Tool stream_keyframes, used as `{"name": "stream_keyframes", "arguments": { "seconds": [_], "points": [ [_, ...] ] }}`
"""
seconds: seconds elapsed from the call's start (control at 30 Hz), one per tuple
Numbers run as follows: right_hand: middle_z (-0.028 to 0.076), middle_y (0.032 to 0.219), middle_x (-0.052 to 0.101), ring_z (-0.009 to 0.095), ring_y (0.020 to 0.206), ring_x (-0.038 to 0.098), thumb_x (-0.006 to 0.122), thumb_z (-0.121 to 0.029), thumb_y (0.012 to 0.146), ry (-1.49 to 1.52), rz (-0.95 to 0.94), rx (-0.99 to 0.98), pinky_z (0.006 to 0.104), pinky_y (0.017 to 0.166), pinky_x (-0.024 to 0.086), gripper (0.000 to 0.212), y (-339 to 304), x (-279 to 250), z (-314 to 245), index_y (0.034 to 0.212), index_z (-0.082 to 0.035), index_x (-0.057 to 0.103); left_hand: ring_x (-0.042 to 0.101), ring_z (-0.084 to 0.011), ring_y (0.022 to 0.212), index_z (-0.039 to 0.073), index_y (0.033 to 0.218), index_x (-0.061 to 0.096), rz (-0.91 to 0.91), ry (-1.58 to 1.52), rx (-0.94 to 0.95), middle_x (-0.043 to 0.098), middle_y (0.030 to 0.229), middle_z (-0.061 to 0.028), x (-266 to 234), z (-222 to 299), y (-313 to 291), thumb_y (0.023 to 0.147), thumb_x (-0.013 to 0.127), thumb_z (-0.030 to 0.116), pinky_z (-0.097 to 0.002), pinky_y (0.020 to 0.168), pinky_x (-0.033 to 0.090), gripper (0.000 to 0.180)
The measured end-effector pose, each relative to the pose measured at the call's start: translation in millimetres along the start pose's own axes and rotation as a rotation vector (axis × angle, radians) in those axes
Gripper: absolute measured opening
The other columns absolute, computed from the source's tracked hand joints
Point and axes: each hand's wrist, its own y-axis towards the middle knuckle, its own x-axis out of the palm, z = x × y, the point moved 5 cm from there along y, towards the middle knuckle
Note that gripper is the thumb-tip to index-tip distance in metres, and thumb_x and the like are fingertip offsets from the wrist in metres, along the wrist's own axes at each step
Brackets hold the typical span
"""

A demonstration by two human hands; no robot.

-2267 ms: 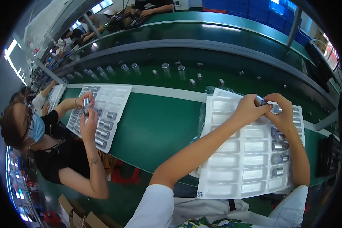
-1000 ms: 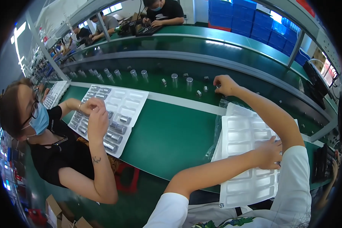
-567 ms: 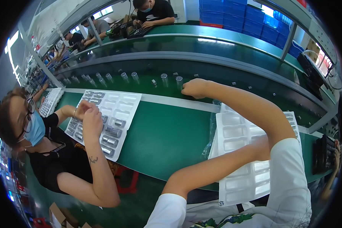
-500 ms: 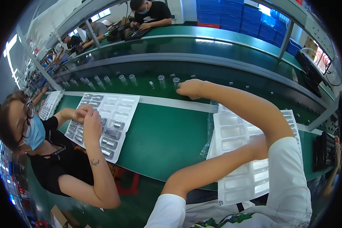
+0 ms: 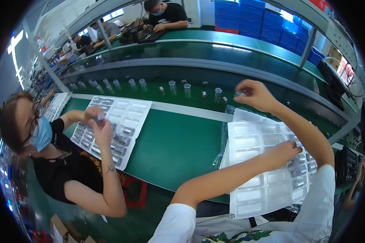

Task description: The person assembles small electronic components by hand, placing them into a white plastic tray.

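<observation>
My right hand (image 5: 255, 96) is raised over the green line at the back, its fingers closed on a small silver part (image 5: 240, 93) mostly covered by them. Left of it, a clear-sided cylinder with a silver top (image 5: 218, 95) stands upright, with another cylinder (image 5: 187, 90) further left. My left hand (image 5: 288, 154) is over the white moulded tray (image 5: 244, 170) in front of me, fingers curled together; what they hold, if anything, is hidden. Silver cylinders (image 5: 298, 169) lie in the tray's right-hand pockets, just below that hand. Its left pockets hold nothing.
A co-worker at left handles a piece over another white tray (image 5: 140, 106) partly filled with silver cylinders. More cylinders and small metal pieces (image 5: 162, 89) stand along the line. A metal rail (image 5: 182, 62) runs behind. Clear plastic wrap (image 5: 221, 156) edges my tray.
My right hand has moved right, away from the standing cylinders, and now has the silver part. My left hand and the filled pockets, formerly behind my right arm, now show.
</observation>
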Motion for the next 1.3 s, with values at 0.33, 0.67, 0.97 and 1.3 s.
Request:
{"name": "stream_keyframes", "arguments": {
  "seconds": [0.33, 0.67, 0.97, 1.3],
  "points": [
    [-0.002, 0.086, 0.062, 0.006, 0.076, 0.059, 0.072, -0.020, 0.088, 0.681, 0.500, 0.264, 0.0183, 0.062, 0.044, 0.024, -103.7, -51.8, 106.3, 0.108, -0.010, 0.065, 0.064, -0.0301, 0.092, 0.000, 0.100, 0.072, 0.336, -0.253, -0.057, 0.062, 0.101, -0.0175, -20.6, -24.6, -3.7, 0.083, 0.053, -0.009, -0.0380, 0.081, 0.053, 0.028],
    [0.006, 0.107, 0.068, 0.013, 0.096, 0.064, 0.066, -0.020, 0.093, 1.354, 0.304, 0.225, 0.0270, 0.088, 0.049, 0.023, -112.5, -27.9, 168.9, 0.112, -0.007, 0.065, 0.063, -0.0192, 0.086, -0.003, 0.136, 0.051, 0.795, -1.167, -0.374, 0.060, 0.115, -0.0154, -78.1, -126.9, -22.3, 0.092, 0.056, 0.006, -0.0306, 0.082, 0.056, 0.045],
    [0.009, 0.106, 0.066, 0.019, 0.104, 0.066, 0.061, -0.008, 0.095, 1.134, 0.499, 0.219, 0.0242, 0.093, 0.053, 0.027, -119.9, -33.5, 136.5, 0.121, -0.001, 0.059, 0.064, -0.0223, 0.095, 0.001, 0.129, 0.050, 0.868, -1.473, -0.454, 0.055, 0.110, -0.0133, -77.6, -113.2, -18.8, 0.091, 0.065, 0.003, -0.0315, 0.087, 0.057, 0.041],
    [-0.001, 0.085, 0.062, 0.007, 0.074, 0.057, 0.062, -0.016, 0.097, 1.041, 0.406, 0.236, 0.0211, 0.068, 0.046, 0.011, -123.0, -21.5, 131.9, 0.103, -0.008, 0.066, 0.067, -0.0200, 0.087, 0.004, 0.117, 0.053, 0.746, -1.422, -0.491, 0.062, 0.099, -0.0094, -74.1, -110.8, -20.5, 0.090, 0.072, 0.014, -0.0285, 0.077, 0.057, 0.034]
  ]
}}
